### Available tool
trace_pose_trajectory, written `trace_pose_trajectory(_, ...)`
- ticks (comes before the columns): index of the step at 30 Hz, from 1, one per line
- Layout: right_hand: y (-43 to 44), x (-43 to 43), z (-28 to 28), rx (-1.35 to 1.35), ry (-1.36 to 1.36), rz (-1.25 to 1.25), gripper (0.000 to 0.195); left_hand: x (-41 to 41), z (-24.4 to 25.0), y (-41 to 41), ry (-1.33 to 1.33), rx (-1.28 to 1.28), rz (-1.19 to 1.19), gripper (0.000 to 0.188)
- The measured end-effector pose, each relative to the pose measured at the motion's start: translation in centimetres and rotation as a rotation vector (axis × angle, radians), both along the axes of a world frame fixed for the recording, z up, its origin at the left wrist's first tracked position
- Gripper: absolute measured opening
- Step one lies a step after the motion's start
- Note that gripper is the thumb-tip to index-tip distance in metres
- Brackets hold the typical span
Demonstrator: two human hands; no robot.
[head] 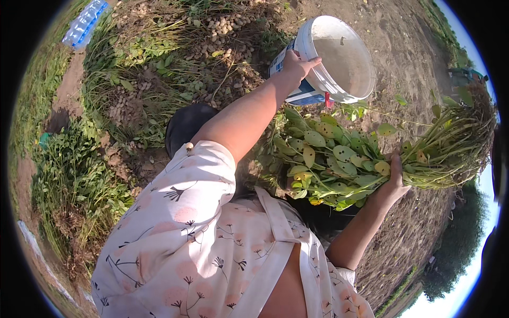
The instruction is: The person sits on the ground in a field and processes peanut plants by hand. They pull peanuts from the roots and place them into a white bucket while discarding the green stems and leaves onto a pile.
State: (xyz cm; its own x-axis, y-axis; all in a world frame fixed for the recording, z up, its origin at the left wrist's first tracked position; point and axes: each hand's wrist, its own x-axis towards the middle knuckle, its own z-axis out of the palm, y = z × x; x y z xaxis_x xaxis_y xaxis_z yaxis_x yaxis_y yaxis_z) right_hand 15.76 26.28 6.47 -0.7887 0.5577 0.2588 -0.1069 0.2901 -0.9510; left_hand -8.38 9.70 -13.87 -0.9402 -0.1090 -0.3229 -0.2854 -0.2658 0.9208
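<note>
My left hand [298,67] grips the side of a white plastic bucket [342,89] near its rim, with the thumb along the rim. The bucket is tilted, its mouth facing right, and the part of its inside that I see holds no pods. In my right hand [393,179] is a bundle of uprooted peanut plants [342,155], gripped around the stems. Its leaves, green and yellow with dark holes, spread left below the bucket. The tangled roots [473,135] point to the right, and I cannot tell whether pods hang on them.
Pulled peanut plants with pods [224,30] lie in heaps at the upper left. More leafy plants [79,179] are at the left. A pack of clear plastic bottles [85,24] lies at the upper left. Bare soil [413,226] stretches right towards trees [457,242].
</note>
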Motion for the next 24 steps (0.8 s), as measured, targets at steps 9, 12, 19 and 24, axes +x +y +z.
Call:
trace_pose_trajectory(9, 2.6, -0.4, -11.0, 0.615, -0.210, -0.056, 0.032, 1.1, 3.0, 0.2, -0.074, -0.116, -0.060, 0.070)
trace_pose_trajectory(12, -3.3, 0.5, -17.6, 0.312, -0.793, 0.182, 0.031, 0.9, 1.9, 0.3, -0.028, -0.131, -0.107, 0.069)
trace_pose_trajectory(19, -2.5, 0.4, -15.0, 0.090, -0.500, 0.221, 0.028, 2.2, 4.2, -1.5, -0.068, -0.076, -0.107, 0.075)
trace_pose_trajectory(24, -4.7, -1.0, -12.5, 0.592, -0.610, -0.034, 0.071, 14.3, 9.2, 1.6, 0.400, 0.071, -0.507, 0.109)
